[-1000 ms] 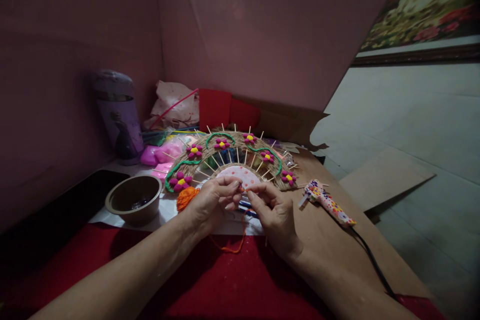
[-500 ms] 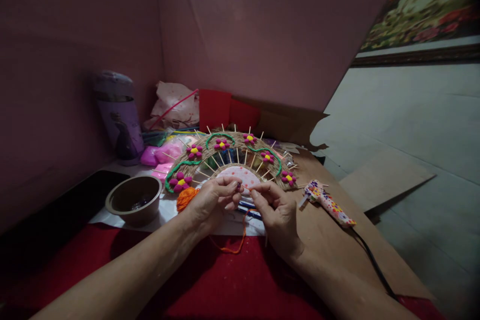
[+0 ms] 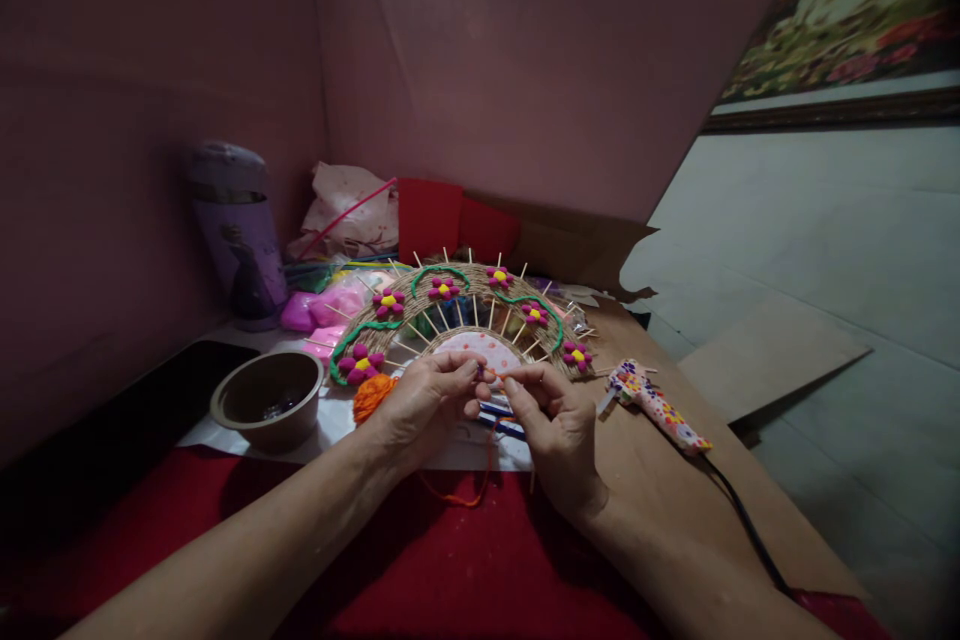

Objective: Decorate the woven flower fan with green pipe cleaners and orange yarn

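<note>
My left hand [image 3: 435,398] is closed, pinching a tiny dark purple bead [image 3: 480,373] between thumb and forefinger. Close beside it on the right, my right hand [image 3: 551,420] pinches the end of an orange yarn [image 3: 493,377] near the bead. The yarn hangs in a loop [image 3: 469,503] over the red cloth. An orange yarn ball [image 3: 373,398] lies left of my left hand. Behind both hands stands a semicircular woven fan [image 3: 480,300] with thin sticks, magenta flowers with yellow centres and green curved strands. Blue pens [image 3: 504,422] lie between the hands.
A brown bowl [image 3: 268,400] with small dark pieces stands left, near a purple tumbler [image 3: 240,240] and pink bags [image 3: 322,308]. On the right, a flower-patterned glue gun [image 3: 660,410] with a black cord lies on brown cardboard [image 3: 645,490]. Pink panels rise behind.
Both hands have stayed nearly in place. The orange yarn end now shows between the fingertips by the bead, and the hanging loop has shifted slightly.
</note>
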`<state>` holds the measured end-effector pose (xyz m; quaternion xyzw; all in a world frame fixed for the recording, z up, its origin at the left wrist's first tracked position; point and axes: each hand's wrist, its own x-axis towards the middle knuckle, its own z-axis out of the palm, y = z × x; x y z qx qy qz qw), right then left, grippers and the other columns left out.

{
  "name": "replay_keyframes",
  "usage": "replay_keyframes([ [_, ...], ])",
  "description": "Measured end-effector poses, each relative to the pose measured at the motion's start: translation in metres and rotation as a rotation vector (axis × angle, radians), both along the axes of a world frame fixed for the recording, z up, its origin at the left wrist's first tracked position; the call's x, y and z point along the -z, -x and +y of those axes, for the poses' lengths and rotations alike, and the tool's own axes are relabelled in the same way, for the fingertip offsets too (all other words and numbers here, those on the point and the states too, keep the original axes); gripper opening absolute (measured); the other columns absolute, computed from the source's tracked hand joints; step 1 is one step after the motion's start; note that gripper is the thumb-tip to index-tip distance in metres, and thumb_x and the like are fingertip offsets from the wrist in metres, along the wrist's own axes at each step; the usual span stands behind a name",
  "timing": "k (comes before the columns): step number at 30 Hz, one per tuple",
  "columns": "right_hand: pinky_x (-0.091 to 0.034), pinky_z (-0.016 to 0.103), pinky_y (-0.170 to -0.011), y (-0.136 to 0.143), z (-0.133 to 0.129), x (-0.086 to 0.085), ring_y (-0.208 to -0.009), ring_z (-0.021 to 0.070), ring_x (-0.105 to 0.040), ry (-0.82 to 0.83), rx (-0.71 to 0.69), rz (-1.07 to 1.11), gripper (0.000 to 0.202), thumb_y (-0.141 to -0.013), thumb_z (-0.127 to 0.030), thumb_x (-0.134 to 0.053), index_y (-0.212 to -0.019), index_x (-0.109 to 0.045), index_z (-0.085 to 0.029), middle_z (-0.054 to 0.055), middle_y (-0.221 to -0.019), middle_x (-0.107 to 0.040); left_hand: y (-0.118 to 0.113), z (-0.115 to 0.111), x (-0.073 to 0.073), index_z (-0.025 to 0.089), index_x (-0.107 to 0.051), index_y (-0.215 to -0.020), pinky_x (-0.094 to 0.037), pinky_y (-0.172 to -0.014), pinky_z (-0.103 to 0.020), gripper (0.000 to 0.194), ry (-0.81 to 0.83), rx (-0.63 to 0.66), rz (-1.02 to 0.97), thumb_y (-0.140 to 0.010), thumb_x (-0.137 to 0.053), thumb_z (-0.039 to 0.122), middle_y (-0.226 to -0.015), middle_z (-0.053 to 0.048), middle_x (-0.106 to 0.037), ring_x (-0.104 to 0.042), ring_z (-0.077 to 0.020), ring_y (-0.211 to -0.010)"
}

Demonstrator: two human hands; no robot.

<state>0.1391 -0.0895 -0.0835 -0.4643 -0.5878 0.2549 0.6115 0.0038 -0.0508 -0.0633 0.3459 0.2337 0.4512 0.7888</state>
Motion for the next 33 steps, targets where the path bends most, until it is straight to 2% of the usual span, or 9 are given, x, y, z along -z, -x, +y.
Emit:
replay_keyframes([
  [3,-0.04,0.023,-0.049,-0.0008,0.0003,0.0009,-0.053,0.012,-0.051,-0.008,0.0,0.001,0.013,-0.081,-0.03,-0.057,-0.079,-0.06,-0.017,-0.001,-0.06,-0.057,0.0,0.0006,0.0007,0.008,-0.063,-0.074,-0.042,-0.045,-0.013,0.005,0.0,0.011,-0.006,-0.072,-0.067,0.01,-0.067,-0.004,-0.062,-0.055,-0.0053,-0.052],
  [11,-0.033,0.022,-0.045,-0.001,0.0003,0.0004,-0.048,0.0092,-0.041,-0.034,0.029,0.002,0.014,-0.081,-0.03,-0.057,-0.076,-0.059,-0.018,-0.004,-0.055,-0.047,0.0001,0.0005,-0.0022,0.009,-0.067,-0.079,-0.039,-0.045,-0.013,0.011,0.026,-0.023,-0.015,-0.069,-0.07,0.01,-0.065,-0.003,-0.061,-0.053,-0.0045,-0.05],
  [18,-0.036,0.022,-0.047,-0.0012,0.0007,0.0008,-0.051,0.0101,-0.045,-0.023,0.007,0.018,0.015,-0.081,-0.031,-0.059,-0.074,-0.058,-0.018,-0.003,-0.058,-0.051,0.0002,0.0019,0.0024,0.009,-0.067,-0.083,-0.035,-0.045,-0.014,0.017,0.008,-0.022,-0.014,-0.067,-0.073,0.014,-0.067,-0.003,-0.06,-0.05,-0.0034,-0.05],
  [25,-0.041,0.023,-0.052,-0.0003,0.0005,-0.0002,-0.056,0.0117,-0.052,-0.025,-0.027,0.053,0.012,-0.081,-0.029,-0.059,-0.076,-0.059,-0.018,-0.002,-0.061,-0.056,0.0014,0.0008,0.0007,0.01,-0.065,-0.078,-0.037,-0.047,-0.015,0.011,-0.013,0.016,-0.013,-0.068,-0.07,0.013,-0.071,-0.004,-0.063,-0.053,-0.0054,-0.054],
  [29,-0.039,0.023,-0.051,-0.001,0.001,0.0004,-0.055,0.0115,-0.05,-0.028,0.01,0.026,0.013,-0.082,-0.03,-0.059,-0.075,-0.059,-0.018,-0.001,-0.062,-0.056,0.0007,-0.0003,-0.0015,0.01,-0.065,-0.082,-0.033,-0.044,-0.015,0.015,-0.026,0.01,0.014,-0.068,-0.069,0.01,-0.063,-0.002,-0.06,-0.049,-0.0042,-0.048],
  [33,-0.039,0.023,-0.052,-0.0034,0.002,0.0038,-0.056,0.0113,-0.05,-0.04,0.021,0.01,0.013,-0.083,-0.029,-0.057,-0.076,-0.058,-0.018,-0.002,-0.062,-0.055,-0.002,-0.0003,-0.001,0.007,-0.066,-0.081,-0.03,-0.042,-0.015,0.012,0.014,-0.027,0.064,-0.072,-0.068,0.014,-0.062,-0.002,-0.058,-0.046,-0.003,-0.046],
])
